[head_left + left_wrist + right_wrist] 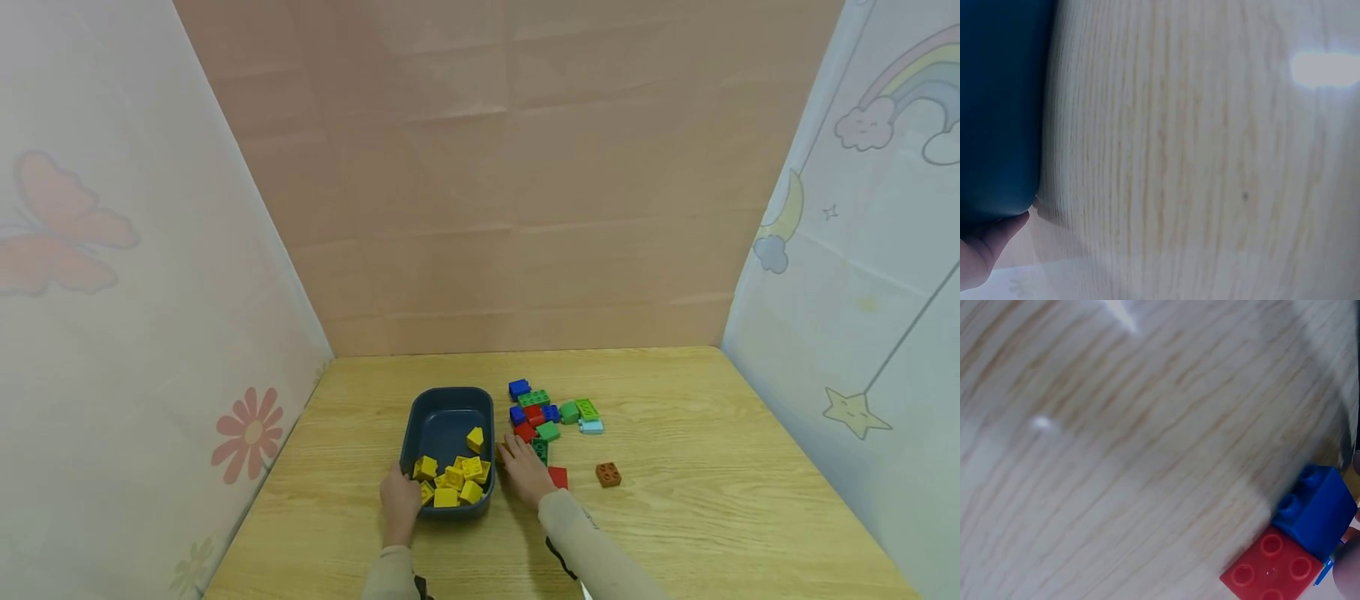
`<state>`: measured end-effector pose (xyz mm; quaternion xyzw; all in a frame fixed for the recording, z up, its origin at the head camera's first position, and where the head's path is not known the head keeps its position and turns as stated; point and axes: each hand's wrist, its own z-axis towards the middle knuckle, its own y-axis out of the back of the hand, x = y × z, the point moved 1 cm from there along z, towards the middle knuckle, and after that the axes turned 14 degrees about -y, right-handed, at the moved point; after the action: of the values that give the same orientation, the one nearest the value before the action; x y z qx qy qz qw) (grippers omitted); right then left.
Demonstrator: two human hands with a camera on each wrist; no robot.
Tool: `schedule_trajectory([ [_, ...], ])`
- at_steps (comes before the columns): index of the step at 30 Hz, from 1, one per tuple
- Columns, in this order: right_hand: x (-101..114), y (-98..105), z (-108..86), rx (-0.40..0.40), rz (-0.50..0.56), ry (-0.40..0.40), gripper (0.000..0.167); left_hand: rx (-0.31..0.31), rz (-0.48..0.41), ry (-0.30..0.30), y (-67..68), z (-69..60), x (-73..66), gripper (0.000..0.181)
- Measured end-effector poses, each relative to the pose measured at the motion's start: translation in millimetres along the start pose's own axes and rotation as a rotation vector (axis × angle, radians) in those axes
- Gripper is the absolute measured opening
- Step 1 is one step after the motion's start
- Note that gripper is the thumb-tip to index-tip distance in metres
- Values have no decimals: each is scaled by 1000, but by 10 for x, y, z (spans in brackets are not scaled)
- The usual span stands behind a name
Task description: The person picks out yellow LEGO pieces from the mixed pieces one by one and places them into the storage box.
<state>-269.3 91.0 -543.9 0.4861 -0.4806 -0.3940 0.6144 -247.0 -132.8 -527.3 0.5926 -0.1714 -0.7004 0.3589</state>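
A dark blue bin [447, 398] stands on the table with several yellow bricks [454, 479] inside, mostly at its near end. My left hand [400, 498] grips the bin's near left rim; in the left wrist view part of that hand [991, 247] lies against the outer wall. My right hand [527, 473] is low beside the bin's right wall, fingers extended over an orange-yellow brick [502, 449] that they partly cover. Close to its fingertips in the right wrist view are a blue brick [1316, 509] and a red brick [1272, 567].
Right of the bin lies a loose cluster of bricks, with a green brick [534, 398], a dark blue one [519, 388] and a light blue one [591, 427]. A brown brick [608, 474] lies apart. Decorated side walls and a plain back wall enclose the wooden table [697, 500].
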Motion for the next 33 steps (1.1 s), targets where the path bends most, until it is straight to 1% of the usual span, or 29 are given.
schedule_trajectory([
  [4, -1, -14, -3, -7, -39, 11, 36, 6, -14, 7, 9, -8, -5, 43],
  [7, -1, -12, -10, -13, -61, 23, 37, -5, -17, -2, 10, -21, -5, 44],
  [8, -1, -10, -13, -17, -62, 27, 38, -26, -2, -25, -11, -25, 18, 43],
  [9, -1, -6, -15, -20, -66, 31, 38, -31, 1, -30, -9, -28, 16, 43],
  [13, -7, 1, -14, -38, -69, 47, 36, -38, 0, -34, -5, -26, 14, 43],
  [14, -8, 1, -13, -46, -69, 50, 35, -36, -3, -35, -5, -25, 12, 42],
  [15, -10, 0, -13, -54, -71, 55, 34, -18, -18, -15, 17, -24, -13, 43],
  [16, -11, -1, -13, -65, -75, 61, 33, -14, -20, -10, 21, -24, -18, 42],
  [22, -14, -9, -18, -113, -81, 85, 30, -16, 4, -15, 21, -17, -23, 41],
  [26, -14, -14, -27, -141, -52, 97, 26, -21, 2, -14, 9, -15, -10, 40],
  [33, -18, -36, -54, -231, -50, 150, 23, -17, -8, -27, 22, -20, -19, 41],
])
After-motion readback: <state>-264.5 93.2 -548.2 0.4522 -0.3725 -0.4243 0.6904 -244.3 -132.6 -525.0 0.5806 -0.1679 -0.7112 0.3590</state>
